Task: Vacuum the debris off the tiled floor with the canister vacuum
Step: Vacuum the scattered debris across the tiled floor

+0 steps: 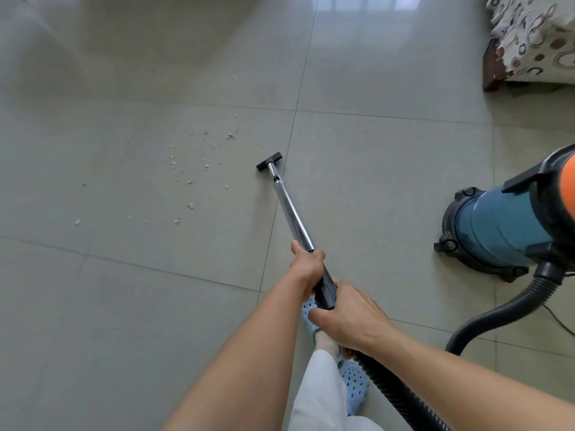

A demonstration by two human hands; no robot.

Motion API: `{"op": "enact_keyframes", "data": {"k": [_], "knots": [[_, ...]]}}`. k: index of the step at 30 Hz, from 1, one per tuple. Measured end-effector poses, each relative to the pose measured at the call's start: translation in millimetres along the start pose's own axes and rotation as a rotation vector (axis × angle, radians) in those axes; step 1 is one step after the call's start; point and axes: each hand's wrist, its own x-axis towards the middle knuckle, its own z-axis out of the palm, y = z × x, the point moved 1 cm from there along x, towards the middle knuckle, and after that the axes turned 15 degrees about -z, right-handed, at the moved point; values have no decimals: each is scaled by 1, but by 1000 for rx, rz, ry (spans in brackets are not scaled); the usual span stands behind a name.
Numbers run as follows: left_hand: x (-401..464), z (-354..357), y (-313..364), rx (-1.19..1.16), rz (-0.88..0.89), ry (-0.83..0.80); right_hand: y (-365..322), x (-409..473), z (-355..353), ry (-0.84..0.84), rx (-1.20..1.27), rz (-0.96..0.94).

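Nozzle: the flat black T-shaped nozzle sits on the pale grey tiled floor, far in front of the person.
Debris: the small pale crumbs lie on the floor to the left of the nozzle, apart from it.
Wand: the long shiny metal tube runs from the nozzle back to the hands.
Hands: the left hand is in front of the right hand on the tube.
Vacuum: the round blue canister vacuum stands to the right.
Hose: the black ribbed hose goes from the canister to the right hand.
Sofa: the patterned cloth sofa corner is far right, behind the canister.

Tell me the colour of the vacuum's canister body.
Teal blue canister with a black base, seen in the head view.
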Motion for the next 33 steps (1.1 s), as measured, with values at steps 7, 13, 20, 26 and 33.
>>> {"op": "enact_keyframes", "data": {"k": [7,13,20,26,33], "knots": [[16,-29,22,-46,16,6,-23,30,0,8,-49,-36],[33,-47,60,-106,27,-9,-44,69,-19,-22,-52,-21],[46,-101,111,-94,19,-14,-95,122,-24,14,-75,-34],[57,-145,155,-69,11,-19,-141,163,-30,40,-77,-22],[75,-189,209,-31,31,-31,-189,212,-41,86,-85,6]]}}
